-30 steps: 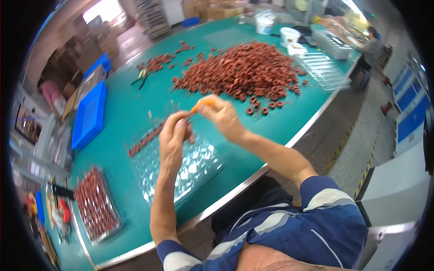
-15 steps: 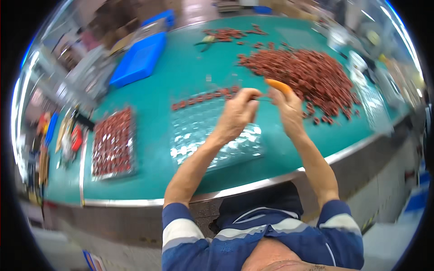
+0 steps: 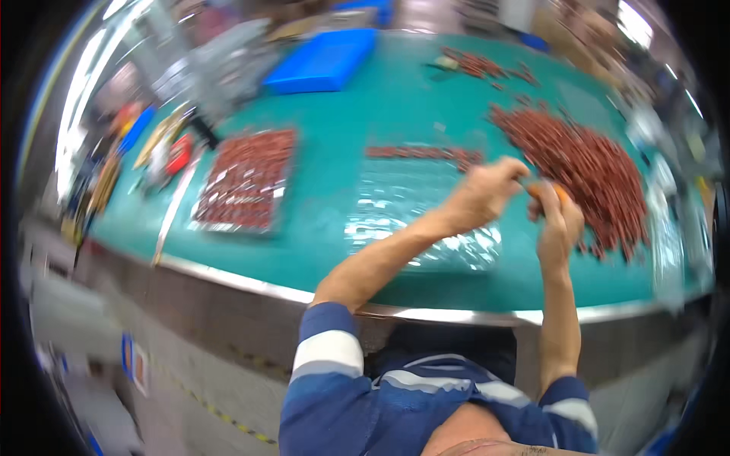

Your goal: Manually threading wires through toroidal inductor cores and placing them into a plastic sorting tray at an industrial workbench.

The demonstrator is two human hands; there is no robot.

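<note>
Both hands meet above the right half of the green table [image 3: 357,144], close to its near edge. The left hand [image 3: 480,199] is curled shut, its fingertips pinched toward the right hand, though motion blur hides whether anything sits between them. The right hand [image 3: 559,224] is closed around a small orange tool [image 3: 549,190], whose tip pokes out at the top of the fist, just beside the left fingers. Under the left forearm lies a clear plastic tray [image 3: 414,209], its pockets shiny and seemingly unfilled where visible; a short row of reddish-brown rings [image 3: 422,152] lies just beyond its far edge. A large heap of rings [image 3: 589,163] spreads over the right side of the table, touching distance from the right hand. Toward the left sits a filled tray [image 3: 247,178] packed with the same rings, and a blue bin [image 3: 323,61] rests at the far edge. Doing this step well probably means keeping the two hands braced close together over the clear tray, so a dropped ring lands in it rather than rolling off the near edge, holding the orange tool steady while the left fingers do the fine work, and drawing from the heap's nearest fringe to keep reaches short.
</note>
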